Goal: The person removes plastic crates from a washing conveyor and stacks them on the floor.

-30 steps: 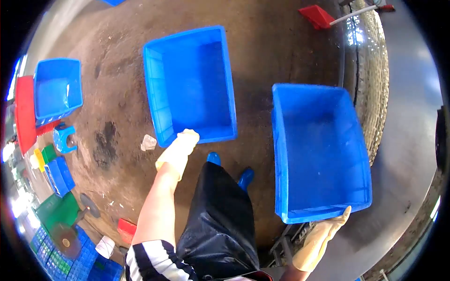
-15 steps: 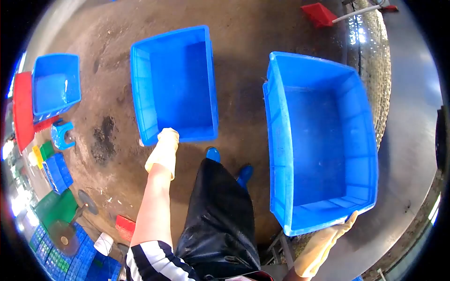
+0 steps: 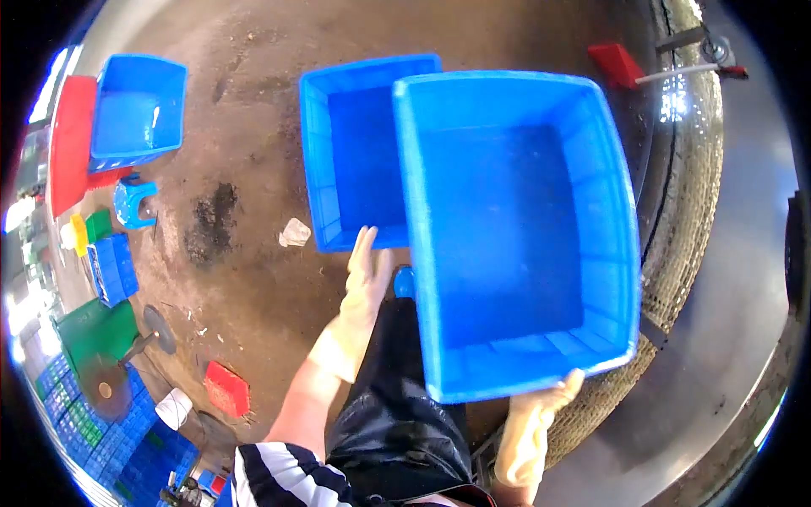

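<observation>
Blue tub (image 3: pixel 507 228) hangs raised in front of the person, toward the right, its open top turned to the view so that the bare bottom and ribbed walls show. It sits slightly tilted and hides the right part of a second tub (image 3: pixel 363 160), also blue, which stands on the brown floor (image 3: pixel 253 152). Whether the two tubs touch cannot be told from this angle.

Both hands wear pale gloves. The right hand (image 3: pixel 541 404) is closed over the near rim of the raised tub, close to its lower right corner, and has hold of it there. The left hand (image 3: pixel 368 275) is open and holds nothing, its fingers stretched forward; the fingertips overlap the near edge of the second tub in the view, though contact cannot be made out.

Below the tubs are a black apron (image 3: pixel 397 431), a blue boot (image 3: pixel 405 283) and a striped sleeve (image 3: pixel 287 473). To the left, a white scrap (image 3: pixel 294 232) lies on the floor near the second tub, and farther off are a third tub (image 3: pixel 138 106), a small blue stool (image 3: pixel 133 203) and a white bucket (image 3: pixel 173 408). Along the right runs a mesh belt (image 3: pixel 688 241) beside a smooth grey metal surface (image 3: pixel 752 186).
</observation>
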`<state>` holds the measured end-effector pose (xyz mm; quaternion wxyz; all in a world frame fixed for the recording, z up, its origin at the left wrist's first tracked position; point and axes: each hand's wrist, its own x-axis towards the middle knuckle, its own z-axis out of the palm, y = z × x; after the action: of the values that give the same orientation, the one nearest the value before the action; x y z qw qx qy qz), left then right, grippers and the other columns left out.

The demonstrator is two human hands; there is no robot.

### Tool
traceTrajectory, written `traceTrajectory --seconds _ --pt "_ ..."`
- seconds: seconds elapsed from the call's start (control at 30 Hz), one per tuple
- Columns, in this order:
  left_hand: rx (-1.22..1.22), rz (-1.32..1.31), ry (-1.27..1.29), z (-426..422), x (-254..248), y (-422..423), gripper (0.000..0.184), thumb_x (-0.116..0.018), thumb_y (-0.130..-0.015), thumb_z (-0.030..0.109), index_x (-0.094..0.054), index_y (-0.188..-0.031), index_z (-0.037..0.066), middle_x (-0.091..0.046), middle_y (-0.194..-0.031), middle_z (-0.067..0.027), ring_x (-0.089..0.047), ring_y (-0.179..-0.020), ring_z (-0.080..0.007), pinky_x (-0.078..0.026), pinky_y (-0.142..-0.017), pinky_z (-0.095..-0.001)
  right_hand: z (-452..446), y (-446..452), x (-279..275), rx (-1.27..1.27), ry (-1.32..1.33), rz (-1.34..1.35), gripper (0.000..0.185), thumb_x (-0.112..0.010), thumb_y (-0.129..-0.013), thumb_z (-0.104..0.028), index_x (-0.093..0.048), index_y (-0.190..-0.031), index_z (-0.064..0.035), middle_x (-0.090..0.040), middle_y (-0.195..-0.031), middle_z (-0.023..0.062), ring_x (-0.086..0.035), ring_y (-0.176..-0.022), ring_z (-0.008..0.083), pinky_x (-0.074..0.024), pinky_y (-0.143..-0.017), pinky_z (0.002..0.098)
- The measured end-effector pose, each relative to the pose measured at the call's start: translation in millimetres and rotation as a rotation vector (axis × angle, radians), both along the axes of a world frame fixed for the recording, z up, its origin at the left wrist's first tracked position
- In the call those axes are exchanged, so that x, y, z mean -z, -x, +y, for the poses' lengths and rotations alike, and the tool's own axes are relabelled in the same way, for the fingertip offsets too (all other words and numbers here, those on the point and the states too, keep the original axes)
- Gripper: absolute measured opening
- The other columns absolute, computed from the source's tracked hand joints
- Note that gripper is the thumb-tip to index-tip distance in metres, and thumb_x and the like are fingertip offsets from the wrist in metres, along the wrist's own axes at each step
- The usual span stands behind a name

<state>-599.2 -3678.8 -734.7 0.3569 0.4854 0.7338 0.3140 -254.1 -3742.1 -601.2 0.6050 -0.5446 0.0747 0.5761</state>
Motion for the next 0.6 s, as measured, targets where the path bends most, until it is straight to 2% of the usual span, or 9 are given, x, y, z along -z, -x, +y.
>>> traceTrajectory --seconds 0.07,0.13,0.2,0.23,0.27,0.33,0.4,0.5,0.6 --pt "-0.474 -0.867 0.009 -14 -25 24 0.056 -0.050 -0.107 0.030 -0.042 -0.147 -0.007 -0.042 -0.154 -0.0242 -0.043 -0.143 -0.0341 -0.032 -0.120 -0.0445 24 55 5 -0.065 0.079 0.228 0.062 -0.055 -0.095 -0.051 -0.052 -0.135 -0.0037 -0.057 -0.130 0.0151 -0.054 -0.114 0.0268 -0.0449 -0.106 0.0418" --pt "-0.363 -1.084 -0.017 -17 -76 51 0.069 -0.056 -0.103 0.037 -0.034 -0.151 -0.008 -0.042 -0.155 -0.0227 -0.042 -0.143 -0.0342 -0.031 -0.121 -0.0463 29 105 46 -0.165 0.211 0.362 0.065 -0.053 -0.099 -0.051 -0.042 -0.143 -0.0035 -0.051 -0.138 0.0164 -0.050 -0.123 0.0295 -0.0416 -0.111 0.0427" --pt "-0.214 -0.382 0.184 -30 -54 64 0.079 -0.061 -0.099 0.038 -0.026 -0.157 -0.002 -0.042 -0.155 -0.0234 -0.044 -0.142 -0.0347 -0.030 -0.121 -0.0474 19 150 104 -0.291 0.335 0.450 0.069 -0.050 -0.102 -0.050 -0.032 -0.150 -0.0033 -0.044 -0.147 0.0177 -0.045 -0.133 0.0322 -0.0382 -0.115 0.0436" --pt "-0.144 0.079 0.550 -3 -116 62 0.085 -0.062 -0.098 0.027 -0.011 -0.162 0.008 -0.040 -0.154 -0.0273 -0.048 -0.137 -0.0391 -0.036 -0.116 -0.0495 10 171 122 -0.362 0.378 0.468 0.072 -0.049 -0.103 -0.050 -0.027 -0.153 -0.0032 -0.041 -0.151 0.0183 -0.043 -0.137 0.0335 -0.0366 -0.118 0.0440" --pt "-0.273 0.227 0.718 8 -111 66 0.087 -0.058 -0.097 0.017 -0.002 -0.163 0.018 -0.041 -0.151 -0.0321 -0.052 -0.132 -0.0434 -0.042 -0.111 -0.0509 12 191 123 -0.447 0.377 0.462 0.074 -0.047 -0.105 -0.049 -0.022 -0.157 -0.0031 -0.038 -0.156 0.0189 -0.040 -0.142 0.0349 -0.0349 -0.120 0.0445" --pt "-0.330 0.207 0.489 -2 -71 107 0.086 -0.056 -0.098 0.012 0.001 -0.163 0.019 -0.043 -0.149 -0.0325 -0.052 -0.130 -0.0452 -0.043 -0.109 -0.0511 40 228 87 -0.620 0.224 0.423 0.080 -0.047 -0.102 -0.057 -0.023 -0.156 -0.0035 -0.031 -0.159 0.0185 -0.038 -0.142 0.0379 -0.0349 -0.120 0.0534" --pt "-0.278 0.309 0.378 9 -63 140 0.086 -0.055 -0.098 0.009 0.000 -0.163 0.020 -0.044 -0.149 -0.0315 -0.053 -0.130 -0.0442 -0.043 -0.109 -0.0499 56 254 88 -0.669 0.163 0.425 0.074 -0.047 -0.102 -0.057 -0.030 -0.152 -0.0043 -0.039 -0.153 0.0179 -0.047 -0.135 0.0361 -0.0380 -0.118 0.0520" --pt "-0.206 0.290 0.305 45 -49 180 0.085 -0.054 -0.097 0.005 -0.001 -0.163 0.017 -0.044 -0.151 -0.0292 -0.053 -0.131 -0.0430 -0.043 -0.110 -0.0456 82 291 100 -0.618 0.280 0.342 0.055 -0.047 -0.105 -0.052 -0.046 -0.135 -0.0057 -0.060 -0.128 0.0152 -0.065 -0.097 0.0276 -0.0552 -0.100 0.0474" --pt "-0.119 0.352 0.247 82 -41 195 0.086 -0.053 -0.096 0.001 0.000 -0.163 0.016 -0.045 -0.150 -0.0282 -0.055 -0.129 -0.0431 -0.043 -0.109 -0.0441 106 304 100 -0.574 0.380 0.333 0.052 -0.043 -0.106 -0.050 -0.047 -0.133 -0.0047 -0.063 -0.120 0.0168 -0.066 -0.097 0.0279 -0.0576 -0.096 0.0463"
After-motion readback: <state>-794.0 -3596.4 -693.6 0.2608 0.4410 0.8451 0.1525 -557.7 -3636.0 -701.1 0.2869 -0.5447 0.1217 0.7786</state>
